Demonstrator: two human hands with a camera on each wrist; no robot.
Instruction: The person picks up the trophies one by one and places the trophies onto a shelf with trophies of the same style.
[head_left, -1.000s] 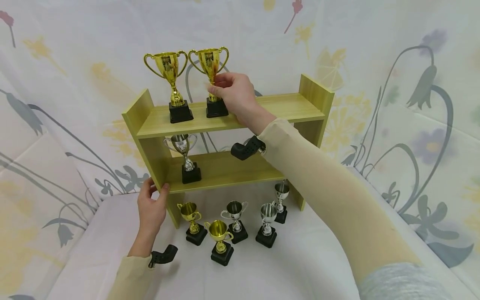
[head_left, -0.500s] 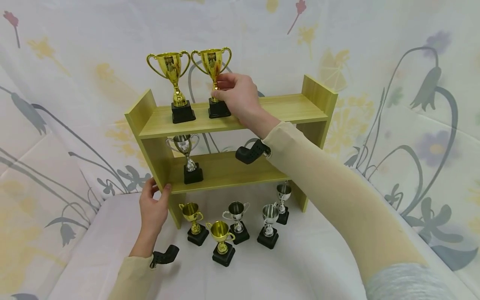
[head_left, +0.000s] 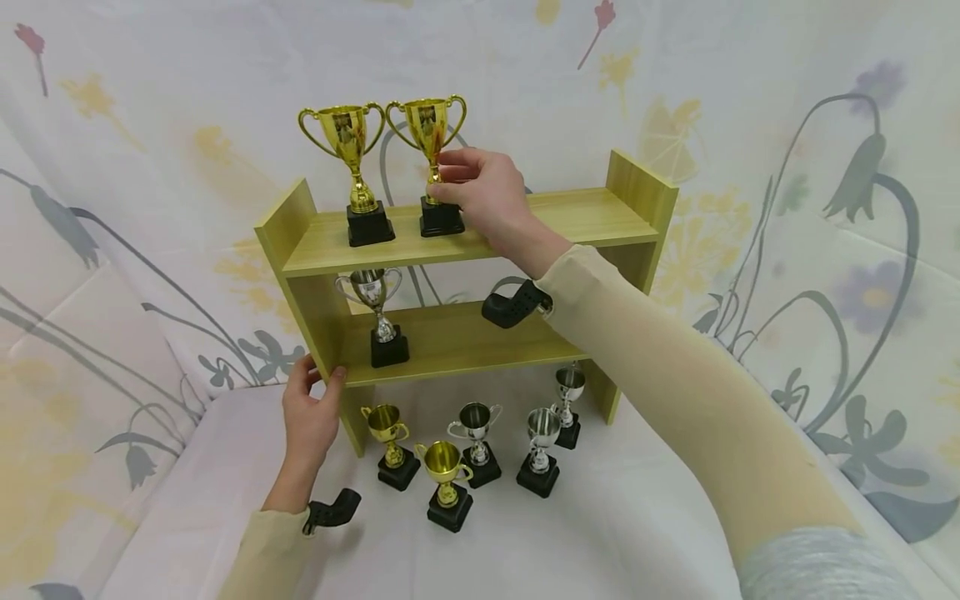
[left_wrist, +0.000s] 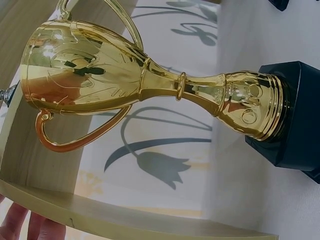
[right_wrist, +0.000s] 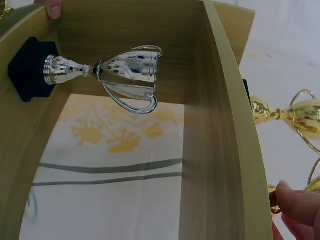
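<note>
My right hand (head_left: 491, 196) pinches the stem of a gold trophy cup (head_left: 427, 125), whose black base stands on the top board of a wooden shelf (head_left: 577, 215). Left of it on that board is a second gold trophy cup (head_left: 347, 137), upright and apart from my hand. Low on the shelf's left side, my left hand (head_left: 311, 417) grips the side panel, thumb at the front edge. Its fingertips (left_wrist: 35, 225) show at the panel in the left wrist view. A silver trophy cup (right_wrist: 130, 70) stands on the middle board, near the left panel.
On the white cloth below stand two gold trophies (head_left: 447, 475) and three silver ones (head_left: 538, 450), beneath and in front of the shelf. One silver trophy (head_left: 568, 400) is close to the right panel. A floral-print backdrop (head_left: 750, 275) surrounds the shelf.
The whole scene has shifted slightly right in the head view. Both hands keep their holds, and the gold trophy stays at its place on the top board.
</note>
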